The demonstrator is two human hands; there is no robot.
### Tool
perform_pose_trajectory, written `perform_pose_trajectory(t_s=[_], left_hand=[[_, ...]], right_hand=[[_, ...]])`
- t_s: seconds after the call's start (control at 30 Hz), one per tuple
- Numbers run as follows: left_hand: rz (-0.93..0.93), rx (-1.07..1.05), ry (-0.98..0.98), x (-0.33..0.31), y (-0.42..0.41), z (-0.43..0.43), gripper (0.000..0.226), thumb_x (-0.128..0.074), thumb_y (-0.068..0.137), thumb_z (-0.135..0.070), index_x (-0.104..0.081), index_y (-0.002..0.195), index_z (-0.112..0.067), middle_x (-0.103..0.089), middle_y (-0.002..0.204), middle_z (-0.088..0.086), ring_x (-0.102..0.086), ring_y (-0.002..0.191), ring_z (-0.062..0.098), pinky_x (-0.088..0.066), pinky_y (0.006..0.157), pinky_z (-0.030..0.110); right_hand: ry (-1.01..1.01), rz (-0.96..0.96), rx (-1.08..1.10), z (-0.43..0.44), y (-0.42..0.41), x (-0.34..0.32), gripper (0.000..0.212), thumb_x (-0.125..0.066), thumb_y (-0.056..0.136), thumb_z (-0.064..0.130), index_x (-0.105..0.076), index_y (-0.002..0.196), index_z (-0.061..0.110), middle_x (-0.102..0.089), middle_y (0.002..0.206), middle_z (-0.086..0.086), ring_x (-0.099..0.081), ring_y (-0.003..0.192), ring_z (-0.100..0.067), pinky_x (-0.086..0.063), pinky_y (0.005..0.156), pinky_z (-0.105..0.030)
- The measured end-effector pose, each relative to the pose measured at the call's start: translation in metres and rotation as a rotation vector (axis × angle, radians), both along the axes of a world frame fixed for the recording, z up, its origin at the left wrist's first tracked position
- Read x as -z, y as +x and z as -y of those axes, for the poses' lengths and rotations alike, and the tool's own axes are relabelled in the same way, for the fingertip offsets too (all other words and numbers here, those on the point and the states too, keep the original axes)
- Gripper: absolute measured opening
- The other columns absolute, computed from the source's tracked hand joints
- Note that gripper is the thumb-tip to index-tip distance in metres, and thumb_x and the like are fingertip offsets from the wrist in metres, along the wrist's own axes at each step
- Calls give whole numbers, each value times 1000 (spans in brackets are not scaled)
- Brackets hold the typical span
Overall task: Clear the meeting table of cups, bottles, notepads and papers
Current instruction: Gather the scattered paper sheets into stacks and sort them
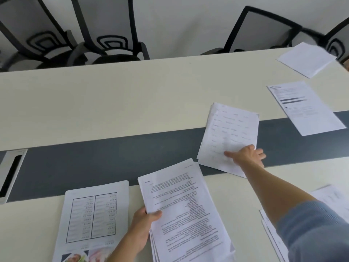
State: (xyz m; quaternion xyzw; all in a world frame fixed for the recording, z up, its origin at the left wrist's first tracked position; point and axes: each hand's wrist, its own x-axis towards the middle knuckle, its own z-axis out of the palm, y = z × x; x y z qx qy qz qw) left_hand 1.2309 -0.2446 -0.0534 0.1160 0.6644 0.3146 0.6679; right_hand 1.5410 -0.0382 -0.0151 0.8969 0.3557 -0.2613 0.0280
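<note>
Six lots of paper lie on the table (113, 95).

1. Printed stack (188, 214): near edge, centre. Its far end reaches onto the dark strip (113, 157). The left hand (144, 226) grips its left edge, thumb on top and fingers out of sight below. The text is blurred and unreadable.
2. Handwritten stack (230, 133): lies across the strip, right of centre, just beyond the printed stack and not touching it. The right hand (248, 157) is at its near right corner and grips it, thumb flat on the top sheet and fingers curled at the edge. The arm is stretched out, with a blue sleeve (317, 233) at the elbow.
3. Grid stack (94, 214): just left of the printed stack. The top sheet shows a two-column table with photos below it. No hand is on it.
4. Printed sheet (306, 108): far right, its near corner on the strip.
5. Blank sheet (306, 59): far right corner of the table.
6. Side pile (334, 195): near right, partly hidden under the right arm.

Other: a cable port (11, 174) is set in the strip at the left end. Mesh-back chairs (105, 29) stand along the far side.
</note>
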Motion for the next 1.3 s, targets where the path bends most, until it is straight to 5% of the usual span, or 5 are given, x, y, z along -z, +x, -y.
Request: perform_pose_trajectory(t_s=[0.33,0.73,0.93,1.13,1.3], left_hand=[[38,-20,9,-9,-1,-1,26,-60,85,10,-69,107,-1,-75,102,13,-70,98,33,-54,79,39],[-32,13,-17,-18,6,4,26,-59,87,9,-69,106,-6,-75,102,12,-69,96,33,-55,78,41],[1,79,-84,-30,9,13,28,-56,88,7,-68,111,-2,-73,100,19,-68,92,38,-56,80,44],[122,44,-160,-39,14,32,79,-66,75,-69,-51,138,-24,-55,137,-3,-47,132,19,-29,115,42],[-24,137,-35,-65,33,44,36,-69,82,2,-61,117,-1,-72,103,11,-68,96,29,-53,90,46]], right_hand=[[6,-99,40,-9,22,-3,67,-88,62,43,-54,110,10,-63,95,-8,-65,90,-33,-56,82,-41],[445,-609,339,25,45,-23,4,-59,80,2,-59,84,1,-57,86,-14,-53,70,-27,-47,62,-31],[59,-1141,205,145,12,-38,35,-62,59,1,-65,93,-5,-70,81,-22,-67,69,-33,-56,61,-37],[-151,-922,-40,260,-13,13,58,-71,36,7,-76,93,3,-74,92,-23,-71,75,-31,-58,82,-52],[-114,-847,-118,291,-18,11,60,-87,38,18,-72,95,8,-75,93,-13,-73,82,-25,-60,81,-45]])
